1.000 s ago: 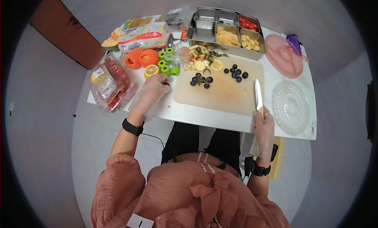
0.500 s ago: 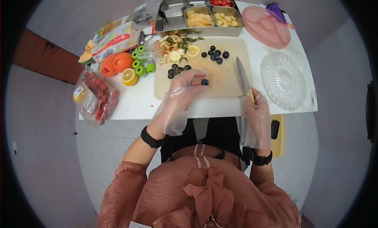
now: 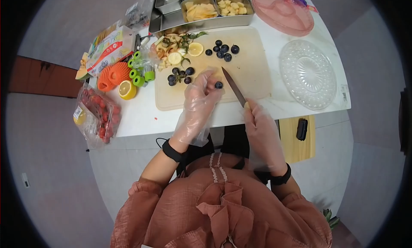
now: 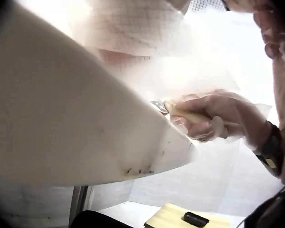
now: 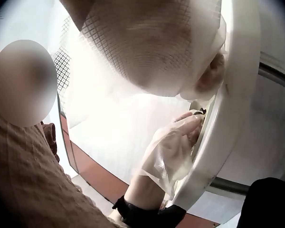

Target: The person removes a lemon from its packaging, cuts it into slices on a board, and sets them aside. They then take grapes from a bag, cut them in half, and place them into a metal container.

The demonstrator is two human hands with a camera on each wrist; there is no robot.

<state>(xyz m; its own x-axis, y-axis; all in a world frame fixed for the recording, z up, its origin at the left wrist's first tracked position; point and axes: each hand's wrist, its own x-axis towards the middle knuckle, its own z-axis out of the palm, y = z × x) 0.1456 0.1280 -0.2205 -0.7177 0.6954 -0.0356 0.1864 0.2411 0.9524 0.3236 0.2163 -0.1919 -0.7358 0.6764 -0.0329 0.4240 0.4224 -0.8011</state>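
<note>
My gloved left hand [image 3: 198,100] pinches a dark grape [image 3: 219,85] between thumb and fingers over the cutting board [image 3: 253,55]. In my gloved right hand [image 3: 264,132] is a knife [image 3: 234,87], gripped by its pale handle, its blade slanting up and left with the tip just right of the grape. A bunch of dark grapes [image 3: 189,71] lies left on the board and several loose grapes [image 3: 227,57] lie farther back. The left wrist view shows the right fingers curled round the knife handle [image 4: 190,115]. In the right wrist view the left hand [image 5: 173,142] is partly hidden.
Fruit peelings [image 3: 169,46] and a lemon slice [image 3: 195,49] lie on the board's back left. Behind stands a metal tray [image 3: 206,23] of cut fruit. A clear plate [image 3: 308,74] and pink lid [image 3: 285,16] are right; a half lemon [image 3: 127,90] and strawberry box [image 3: 98,113] left.
My left hand has come from beside the half lemon, rightward over the board, with the grape in its fingers. The right hand has brought the knife leftward to the grape.
</note>
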